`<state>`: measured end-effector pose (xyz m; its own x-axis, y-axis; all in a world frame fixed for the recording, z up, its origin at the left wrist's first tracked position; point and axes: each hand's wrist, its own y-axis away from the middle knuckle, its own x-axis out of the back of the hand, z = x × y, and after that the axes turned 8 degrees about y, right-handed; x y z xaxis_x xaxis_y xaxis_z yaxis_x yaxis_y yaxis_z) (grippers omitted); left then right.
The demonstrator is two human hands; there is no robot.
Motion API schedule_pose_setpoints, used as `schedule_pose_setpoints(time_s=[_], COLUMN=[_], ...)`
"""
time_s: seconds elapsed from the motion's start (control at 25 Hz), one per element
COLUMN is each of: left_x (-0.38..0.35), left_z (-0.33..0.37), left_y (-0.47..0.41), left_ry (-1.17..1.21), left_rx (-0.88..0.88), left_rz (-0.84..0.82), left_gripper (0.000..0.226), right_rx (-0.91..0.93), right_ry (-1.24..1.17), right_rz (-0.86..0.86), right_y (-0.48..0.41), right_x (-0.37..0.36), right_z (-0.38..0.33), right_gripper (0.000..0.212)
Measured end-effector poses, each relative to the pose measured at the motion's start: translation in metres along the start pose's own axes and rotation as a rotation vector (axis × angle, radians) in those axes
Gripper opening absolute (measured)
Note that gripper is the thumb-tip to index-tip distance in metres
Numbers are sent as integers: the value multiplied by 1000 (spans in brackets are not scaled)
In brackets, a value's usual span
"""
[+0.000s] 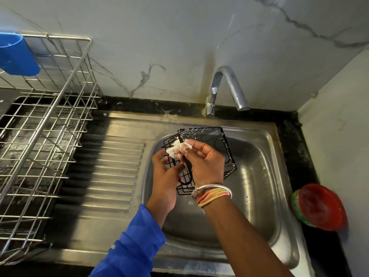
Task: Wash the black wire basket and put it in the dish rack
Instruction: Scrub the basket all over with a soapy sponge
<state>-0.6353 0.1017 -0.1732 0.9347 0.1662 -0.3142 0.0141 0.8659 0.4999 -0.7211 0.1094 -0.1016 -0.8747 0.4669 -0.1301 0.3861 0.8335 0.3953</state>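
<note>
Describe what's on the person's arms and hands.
Left hand is bare; its arm wears a bright blue long sleeve with a small pale mark. Right hand and forearm are bare, with a silver bangle and pink-yellow thread bands at the wrist.

Black wire basket [207, 148]: matt coated metal. Sink [259, 176]: brushed stainless steel, wet sheen. Dish rack [46, 124]: shiny metal wire. Tap [227, 88]: polished chrome. Red bowl [319, 206]: glossy plastic.

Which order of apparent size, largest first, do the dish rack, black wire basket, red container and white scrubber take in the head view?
1. dish rack, though the frame edge cuts it off
2. black wire basket
3. red container
4. white scrubber
</note>
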Motion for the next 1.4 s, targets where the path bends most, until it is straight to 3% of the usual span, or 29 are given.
schedule_pose_setpoints(time_s=[0.08,0.16,0.24,0.4,0.56,0.64,0.8,0.96,1.2,1.32,1.4], left_x=[-1,-1,4,4,5,2,5,2,2,-6,-5], left_z=[-1,4,7,-4,-15,-18,-18,-15,-9,-5,-4], left_y=[-6,-11,-18,-7,-3,0,-1,-3,-16,-14,-13], left_ry=[-124,-399,-555,-132,79,111,154,159,195,206,167], left_rx=[-22,-105,-135,-54,-31,-36,-58,-46,-45,-9,-34], left_rz=[58,65,27,3,-38,-64,-100,-120,-149,-184,-173], left_gripper=[37,24,37,15,19,21,20,26,19,39,34], right_rx=[-1,2,-15,-28,-101,-17,166,197,264,275,355], right_ry=[-27,-69,-147,-132,-243,-7,371,403,541,474,529], right_rz=[11,40,55,82,236,227,44,132,-72,-3,26], right_y=[2,2,2,6,-4,-6,7,-8,10,-1,-2], right_x=[-1,-4,-7,-8,-21,-25,-10,-19,-4,-18,-20], right_z=[3,6,8,14,10,7,10,0,12,-1,-6], right_gripper=[15,17,19,18,16,16,22,17,16,20,27])
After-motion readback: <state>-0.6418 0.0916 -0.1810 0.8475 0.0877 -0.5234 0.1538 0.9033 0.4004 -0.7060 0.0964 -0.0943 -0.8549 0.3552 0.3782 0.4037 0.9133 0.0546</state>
